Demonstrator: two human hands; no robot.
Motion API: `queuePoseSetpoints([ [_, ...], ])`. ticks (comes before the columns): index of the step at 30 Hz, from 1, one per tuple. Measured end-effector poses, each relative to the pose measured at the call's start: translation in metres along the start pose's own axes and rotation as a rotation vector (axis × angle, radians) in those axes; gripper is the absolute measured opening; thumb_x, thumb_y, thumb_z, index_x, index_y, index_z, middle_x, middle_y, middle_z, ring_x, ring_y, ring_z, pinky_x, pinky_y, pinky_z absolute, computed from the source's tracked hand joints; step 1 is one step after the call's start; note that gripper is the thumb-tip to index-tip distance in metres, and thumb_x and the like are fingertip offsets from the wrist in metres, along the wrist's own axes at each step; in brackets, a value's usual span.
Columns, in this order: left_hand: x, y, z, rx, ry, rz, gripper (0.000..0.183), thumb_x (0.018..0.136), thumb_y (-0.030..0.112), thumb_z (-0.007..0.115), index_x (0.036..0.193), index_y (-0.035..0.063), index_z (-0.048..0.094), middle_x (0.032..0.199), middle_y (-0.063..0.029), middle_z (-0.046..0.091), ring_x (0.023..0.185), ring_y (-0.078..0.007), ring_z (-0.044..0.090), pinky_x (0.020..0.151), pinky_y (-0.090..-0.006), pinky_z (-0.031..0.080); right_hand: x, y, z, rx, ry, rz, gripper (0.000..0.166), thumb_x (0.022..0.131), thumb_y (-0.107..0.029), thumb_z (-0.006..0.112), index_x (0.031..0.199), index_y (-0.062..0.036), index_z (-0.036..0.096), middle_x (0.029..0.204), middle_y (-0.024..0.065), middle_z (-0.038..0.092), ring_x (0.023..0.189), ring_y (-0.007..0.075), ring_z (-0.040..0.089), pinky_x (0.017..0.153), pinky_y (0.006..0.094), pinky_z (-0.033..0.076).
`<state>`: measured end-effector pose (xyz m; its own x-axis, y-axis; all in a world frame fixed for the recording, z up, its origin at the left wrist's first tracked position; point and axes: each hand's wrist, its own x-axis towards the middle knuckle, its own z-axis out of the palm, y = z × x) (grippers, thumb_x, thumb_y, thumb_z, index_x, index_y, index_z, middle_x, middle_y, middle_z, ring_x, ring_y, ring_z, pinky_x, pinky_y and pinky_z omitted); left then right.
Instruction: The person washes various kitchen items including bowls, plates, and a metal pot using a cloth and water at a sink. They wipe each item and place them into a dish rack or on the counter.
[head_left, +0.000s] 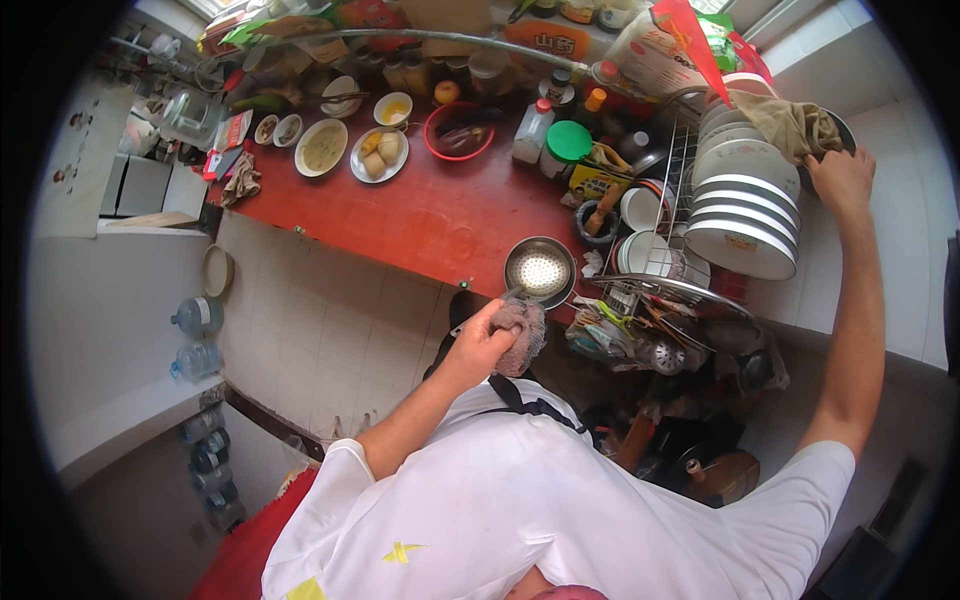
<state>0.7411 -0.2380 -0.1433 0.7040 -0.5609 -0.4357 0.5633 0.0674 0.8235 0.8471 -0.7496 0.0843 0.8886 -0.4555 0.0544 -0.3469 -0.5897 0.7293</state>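
Note:
My left hand (480, 345) is closed around a pinkish-grey cloth (520, 337), just in front of the handle of a metal strainer ladle (541, 271). The perforated bowl of the ladle lies in a round metal bowl at the counter's front edge. At the upper right, my right hand (844, 176) is raised beside the dish rack (675, 165), with its fingers at an olive-brown cloth (795, 127). That cloth drapes over the plates and a dark round pan or lid behind them. White plates (742, 244) stand in a row in the rack.
On the red counter (360, 221) are a plate of food (379, 155), a bowl of soup (321, 148), a red basin (459, 132), a green-lidded jar (568, 142) and a mortar with a wooden pestle (598, 223). Utensils (667, 356) hang below the rack. Water jugs (199, 316) stand at left.

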Motion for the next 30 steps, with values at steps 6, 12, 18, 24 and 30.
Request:
queuePoseSetpoints([
  [6, -0.006, -0.002, 0.008, 0.029, -0.012, 0.041, 0.027, 0.098, 0.007, 0.054, 0.125, 0.002, 0.056, 0.107, -0.0014, 0.061, 0.097, -0.0071, 0.055, 0.088, -0.026, 0.047, -0.012, 0.011, -0.001, -0.012, 0.075, 0.049, 0.051, 0.098, -0.048, 0.055, 0.119, -0.004, 0.071, 0.118, 0.0134, 0.071, 0.13, 0.0378, 0.051, 0.112, 0.052, 0.033],
  [12, -0.009, -0.01, 0.009, 0.082, 0.011, 0.085, 0.028, 0.097, 0.007, 0.054, 0.124, 0.0015, 0.056, 0.106, -0.001, 0.062, 0.098, -0.0071, 0.056, 0.089, -0.0256, 0.048, -0.009, -0.004, 0.004, 0.186, 0.662, -0.058, 0.048, 0.098, -0.044, 0.058, 0.133, -0.0125, 0.061, 0.127, 0.0079, 0.067, 0.13, 0.0364, 0.052, 0.111, 0.0511, 0.037],
  [18, -0.012, -0.005, 0.011, 0.029, 0.03, 0.052, 0.029, 0.096, 0.007, 0.054, 0.124, 0.0008, 0.057, 0.108, -0.0015, 0.063, 0.101, -0.008, 0.057, 0.091, -0.0257, 0.048, -0.011, 0.007, 0.039, 0.033, 0.422, -0.042, 0.047, 0.097, -0.043, 0.059, 0.136, -0.0174, 0.061, 0.129, 0.006, 0.066, 0.129, 0.0354, 0.052, 0.106, 0.0522, 0.042],
  [24, -0.012, 0.004, -0.002, -0.24, 0.028, 0.091, 0.036, 0.1, 0.013, 0.05, 0.134, 0.0016, 0.05, 0.123, -0.0077, 0.06, 0.114, -0.015, 0.058, 0.1, -0.0322, 0.048, -0.079, 0.003, -0.012, 0.34, 0.66, -0.062, 0.037, 0.101, -0.032, 0.059, 0.131, -0.0119, 0.064, 0.123, 0.0113, 0.069, 0.114, 0.03, 0.064, 0.1, 0.0413, 0.049],
  [30, -0.002, 0.016, -0.02, -0.423, -0.181, 0.034, 0.047, 0.101, 0.016, 0.046, 0.146, 0.0033, 0.04, 0.14, -0.0128, 0.053, 0.128, -0.0245, 0.055, 0.111, -0.043, 0.043, -0.238, -0.032, -0.088, 1.428, 0.402, -0.081, 0.04, 0.1, -0.025, 0.062, 0.136, -0.0084, 0.061, 0.115, 0.0058, 0.07, 0.11, 0.0187, 0.064, 0.102, 0.0353, 0.048],
])
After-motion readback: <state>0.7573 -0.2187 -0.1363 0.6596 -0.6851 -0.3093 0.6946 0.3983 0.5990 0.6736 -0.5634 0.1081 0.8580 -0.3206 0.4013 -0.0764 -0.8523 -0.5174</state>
